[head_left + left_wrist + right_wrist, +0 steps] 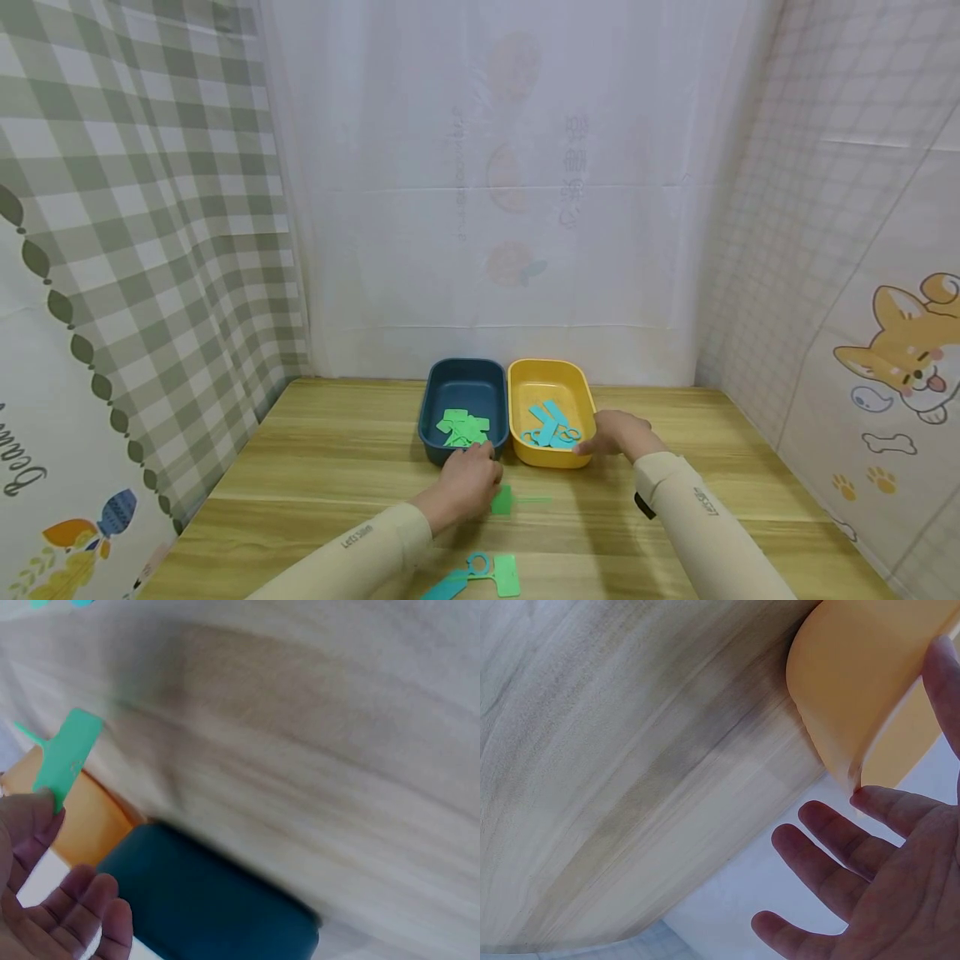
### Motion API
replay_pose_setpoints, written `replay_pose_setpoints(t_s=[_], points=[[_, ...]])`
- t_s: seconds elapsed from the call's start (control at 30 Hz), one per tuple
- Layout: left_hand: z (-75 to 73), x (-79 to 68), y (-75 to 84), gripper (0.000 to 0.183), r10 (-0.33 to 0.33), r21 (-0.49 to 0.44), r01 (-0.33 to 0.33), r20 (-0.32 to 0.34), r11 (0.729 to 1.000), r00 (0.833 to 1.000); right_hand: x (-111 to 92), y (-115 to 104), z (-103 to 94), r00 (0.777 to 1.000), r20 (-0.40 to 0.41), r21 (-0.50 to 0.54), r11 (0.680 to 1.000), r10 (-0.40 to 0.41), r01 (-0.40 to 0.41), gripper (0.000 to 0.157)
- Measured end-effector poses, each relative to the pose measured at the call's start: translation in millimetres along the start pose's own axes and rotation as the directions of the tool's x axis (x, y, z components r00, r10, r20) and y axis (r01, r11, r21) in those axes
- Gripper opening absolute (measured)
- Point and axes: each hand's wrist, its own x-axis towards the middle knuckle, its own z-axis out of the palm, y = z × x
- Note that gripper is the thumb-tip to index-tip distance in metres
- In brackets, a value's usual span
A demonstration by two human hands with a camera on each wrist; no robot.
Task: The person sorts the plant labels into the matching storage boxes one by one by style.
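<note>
My left hand point(467, 483) pinches a flat green tag point(69, 754) with a thin tail between thumb and index finger; its other fingers are loosely bent. This hand is just in front of the dark blue bin point(433, 408), where several green tags point(467, 427) lie piled. My right hand point(618, 435) is at the right front corner of the yellow bin point(551, 457), thumb and index fingertip at its rim point(861, 761), the other fingers spread. Inside the yellow bin are several light blue tags point(550, 429), some with ring-shaped ends.
On the wooden table point(337, 467) near its front edge lie another green tag point(507, 575) and a light blue tag point(446, 586) with a ring, close together. The two bins stand side by side near the white back curtain point(420, 250). Checked cloth point(150, 167) hangs at the left.
</note>
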Motion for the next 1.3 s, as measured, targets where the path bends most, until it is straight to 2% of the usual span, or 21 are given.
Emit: replay_pose_setpoints(t_s=[0.1, 0.23, 0.37, 0.73, 1.1, 1.3], points=[[-6.2, 1.6, -3.7, 0.013, 0.032, -0.059, -0.034, -0.021, 0.998, 0.999, 0, 0, 0.5, 1.0, -0.001, 0.001, 1.0, 0.001, -0.001, 0.042], [-14.4, 3.3, -10.8, 0.006, 0.087, -0.093, -0.093, -0.068, 0.991, 0.994, 0, 1, 1.0, 1.0, 0.0, -0.001, 1.0, 0.003, -0.003, 0.042], [-22.0, 5.0, -19.2, 0.006, 0.097, -0.126, -0.111, -0.111, 0.986, 0.989, 0, 1, 1.2, 1.0, -0.002, -0.001, 1.0, 0.002, -0.002, 0.042], [-41.3, 10.9, -42.5, 0.011, -0.012, -0.042, 0.005, -0.15, 0.999, 0.989, -1, 0, 0.2, 1.0, -0.002, 0.004, 1.0, 0.003, -0.003, 0.043], [-44.2, 11.7, -76.3, 0.008, -0.159, -0.144, 0.134, -0.181, 0.98, 0.971, 2, 1, 2.8, 1.0, -0.005, 0.002, 1.0, 0.006, -0.006, 0.041], [-44.0, 11.3, -87.6, 0.009, -0.232, -0.143, 0.208, -0.176, 0.968, 0.957, 3, 2, 3.4, 1.0, -0.008, 0.005, 1.0, 0.01, -0.01, 0.04]])
